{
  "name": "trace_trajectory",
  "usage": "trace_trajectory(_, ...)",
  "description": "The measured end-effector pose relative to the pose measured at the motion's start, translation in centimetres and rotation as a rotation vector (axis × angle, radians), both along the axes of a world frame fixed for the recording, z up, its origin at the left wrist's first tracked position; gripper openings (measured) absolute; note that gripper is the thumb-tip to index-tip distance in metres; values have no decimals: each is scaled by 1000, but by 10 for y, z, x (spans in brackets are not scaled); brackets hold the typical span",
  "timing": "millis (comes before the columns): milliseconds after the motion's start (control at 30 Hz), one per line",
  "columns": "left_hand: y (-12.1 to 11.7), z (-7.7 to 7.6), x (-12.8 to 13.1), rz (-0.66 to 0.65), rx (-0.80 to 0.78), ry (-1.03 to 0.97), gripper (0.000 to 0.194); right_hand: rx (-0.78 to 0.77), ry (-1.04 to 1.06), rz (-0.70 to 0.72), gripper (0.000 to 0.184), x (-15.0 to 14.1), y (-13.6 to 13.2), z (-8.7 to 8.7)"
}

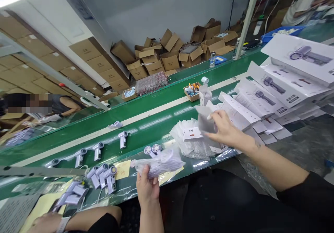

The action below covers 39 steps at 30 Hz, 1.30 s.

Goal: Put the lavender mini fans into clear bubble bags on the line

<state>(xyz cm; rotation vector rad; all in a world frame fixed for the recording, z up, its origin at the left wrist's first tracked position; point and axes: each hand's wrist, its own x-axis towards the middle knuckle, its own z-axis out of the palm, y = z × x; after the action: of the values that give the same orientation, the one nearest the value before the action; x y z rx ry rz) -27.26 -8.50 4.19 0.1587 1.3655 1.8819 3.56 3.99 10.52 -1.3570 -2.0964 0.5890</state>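
One light purple fan, in one see-through bag, is up above the near edge of the table. The left hand holds it tight, with the thumb on top. The right hand has its thumb and fingers clamped on one open white box.

Just behind the bagged fan are two round fan heads. Under and beside the open box is a heap of clear bags, too messy to count. One small picture card is on the heap.

To the right, many flat white boxes lie in a big pile, and three big fan pictures show on them. Past the open box are one standing white box and one little brown carton with orange and blue bits inside.

On the green belt, five fans lie in a slanted row. Nearer, about four more fans are bunched up.

Three other people are here: one arm with a watch low on the left, one person across the belt, and one person far off on the right.
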Motion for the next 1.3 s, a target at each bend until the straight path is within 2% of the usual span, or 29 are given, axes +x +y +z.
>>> trace_trajectory(33, 0, 6, -6, 23, 49, -44, 29, 25, 61, 118, 48, -15, -10, -4)
trace_trajectory(100, 1, 15, -12, 41, 123, -113, 25, 49, 151, 351, 47, -50, -25, -24)
trace_trajectory(200, 2, 14, -6, 39, 148, -113, 26, 14, 196, 526, 51, -99, -34, -82)
trace_trajectory(300, 0, -3, 11, 11, 89, 74, 34, -45, 214, 577, 55, -123, -32, -140)
trace_trajectory(333, -3, -10, 17, -1, 49, 184, 34, -56, 225, 591, 55, -124, -30, -153)
trace_trajectory(400, -10, -21, 26, -5, -58, 453, 29, -79, 241, 613, 56, -121, -27, -169)
trace_trajectory(467, -20, -23, 32, -2, -145, 756, 25, -134, 233, 619, 57, -115, -23, -171)
trace_trajectory(533, -30, -17, 34, -47, -160, 1027, 22, -206, 228, 621, 58, -110, -19, -167)
trace_trajectory(600, -35, -9, 37, -154, -127, 1153, 18, -238, 253, 632, 61, -108, -16, -164)
trace_trajectory(667, -35, -2, 40, -226, -114, 1016, 18, -227, 277, 672, 60, -107, -12, -165)
trace_trajectory(800, -25, -6, 47, -191, -72, 418, 31, -219, 263, 756, 31, -106, -5, -174)
trace_trajectory(833, -23, -10, 47, -170, -75, 368, 34, -219, 258, 760, 29, -105, -3, -176)
trace_trajectory(900, -21, -19, 48, -94, -156, 422, 34, -208, 258, 745, 42, -104, -2, -182)
trace_trajectory(1000, -22, -27, 56, 85, -339, 771, 26, -138, 275, 751, 59, -104, -2, -190)
trace_trajectory(1067, -21, -27, 69, 103, -418, 1153, 18, -85, 298, 771, 57, -104, -4, -197)
trace_trajectory(1133, -13, -21, 85, -17, -517, 1548, 15, -66, 320, 778, 58, -103, -6, -203)
trace_trajectory(1200, 3, -12, 100, -181, -709, 1792, 18, -82, 327, 796, 60, -102, -10, -208)
trace_trajectory(1300, 31, 1, 112, -324, -1045, 1840, 22, -120, 329, 784, 63, -101, -15, -213)
